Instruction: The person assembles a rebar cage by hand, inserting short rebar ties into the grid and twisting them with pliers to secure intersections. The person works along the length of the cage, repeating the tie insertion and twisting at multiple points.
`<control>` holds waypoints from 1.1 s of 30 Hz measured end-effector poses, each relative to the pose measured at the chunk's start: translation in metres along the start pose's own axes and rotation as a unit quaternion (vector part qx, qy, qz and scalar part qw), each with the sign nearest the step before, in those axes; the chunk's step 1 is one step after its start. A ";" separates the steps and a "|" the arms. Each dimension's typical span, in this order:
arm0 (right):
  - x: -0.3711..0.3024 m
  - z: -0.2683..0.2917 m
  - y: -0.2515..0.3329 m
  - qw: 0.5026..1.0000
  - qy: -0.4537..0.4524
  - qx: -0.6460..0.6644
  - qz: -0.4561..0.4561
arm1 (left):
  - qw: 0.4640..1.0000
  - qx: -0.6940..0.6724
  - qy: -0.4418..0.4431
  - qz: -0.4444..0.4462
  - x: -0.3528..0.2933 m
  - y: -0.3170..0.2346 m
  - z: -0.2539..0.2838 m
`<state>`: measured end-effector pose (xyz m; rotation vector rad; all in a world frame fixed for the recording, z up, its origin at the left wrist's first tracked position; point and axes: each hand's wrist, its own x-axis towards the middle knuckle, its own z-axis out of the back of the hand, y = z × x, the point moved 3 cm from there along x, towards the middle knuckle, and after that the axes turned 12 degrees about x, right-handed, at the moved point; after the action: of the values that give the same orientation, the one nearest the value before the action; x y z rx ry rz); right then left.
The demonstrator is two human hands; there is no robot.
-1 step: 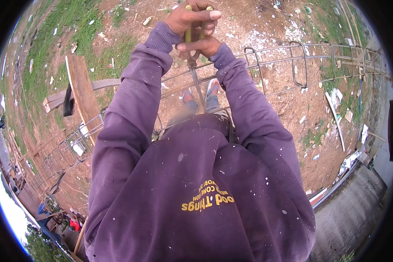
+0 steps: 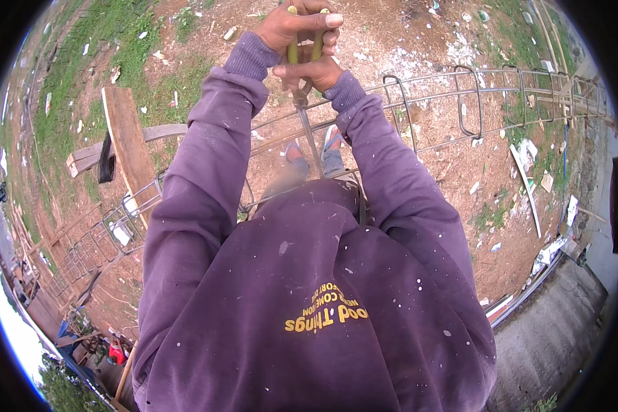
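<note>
Beneath you spread the brown ground (image 2: 487, 163), littered with pale scraps and patched with grass toward your left. Across it ran a long steel-rod cage (image 2: 459, 103), its rectangular hoops spaced along the bars, passing just in front of your body. Your purple sweatshirt (image 2: 309, 264), flecked with pale spots, filled the lower middle. To your left a broad wooden plank (image 2: 127, 137) crossed a second board (image 2: 88, 160), over which a black bundle (image 2: 106, 161) hung. Your sandalled feet (image 2: 334, 141) stood beyond your waist, near a hoop. The pliers (image 2: 317, 45), yellow-green at the handles, were held out ahead of you, their head at the near bars, by a hoop's corner. Your left hand (image 2: 292, 29) gripped the handles near their ends, thumb laid across; your right hand (image 2: 316, 71) was closed around them lower, nearer the head.
</note>
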<state>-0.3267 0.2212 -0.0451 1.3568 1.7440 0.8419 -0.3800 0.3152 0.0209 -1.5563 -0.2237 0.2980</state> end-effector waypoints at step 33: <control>-0.054 -0.014 -0.015 0.952 -0.184 -0.169 0.179 | 0.982 0.114 -0.149 -0.022 -0.051 -0.034 -0.059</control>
<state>-0.3379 0.1650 -0.0417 1.4980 1.0302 0.9584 -0.4068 0.2430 0.0573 -1.2758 -0.4413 0.5045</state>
